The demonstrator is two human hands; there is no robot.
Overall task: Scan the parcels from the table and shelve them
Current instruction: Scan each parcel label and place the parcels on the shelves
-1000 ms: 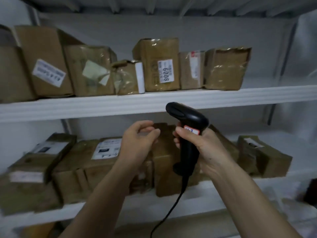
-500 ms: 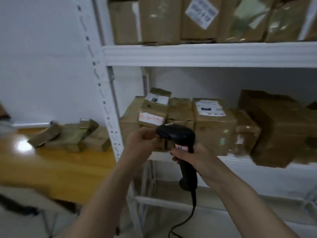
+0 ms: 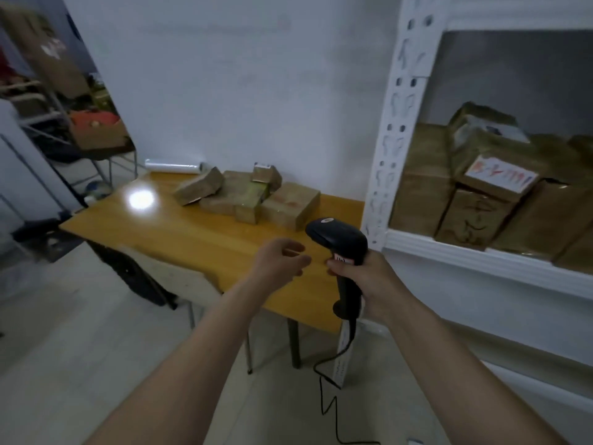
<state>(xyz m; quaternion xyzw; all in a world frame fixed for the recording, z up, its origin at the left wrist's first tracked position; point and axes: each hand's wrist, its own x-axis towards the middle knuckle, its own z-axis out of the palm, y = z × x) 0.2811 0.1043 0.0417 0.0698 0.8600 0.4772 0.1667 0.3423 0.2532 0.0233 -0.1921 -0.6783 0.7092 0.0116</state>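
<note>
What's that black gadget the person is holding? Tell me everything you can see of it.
It is a handheld barcode scanner, black and plastic-looking, shaped like a pistol: a bulky rounded head pointing left, toward the parcels on the table, and a slim handle below. A small red-and-white sticker sits where head meets handle. The right hand grips the handle, holding it roughly upright. A thin black cable hangs from its base toward the floor. Nothing else touches it.

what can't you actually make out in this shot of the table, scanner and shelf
- Head view: the pile of brown cardboard parcels on the orange wooden table overlaps, so their count is unclear and their labels are too small.
- Head view: the black handheld barcode scanner's trigger is hidden under the right hand.
- Head view: red writing on the white-labelled shelf parcel is blurred.
- Head view: the white metal shelf is cut off at the right edge.
</note>
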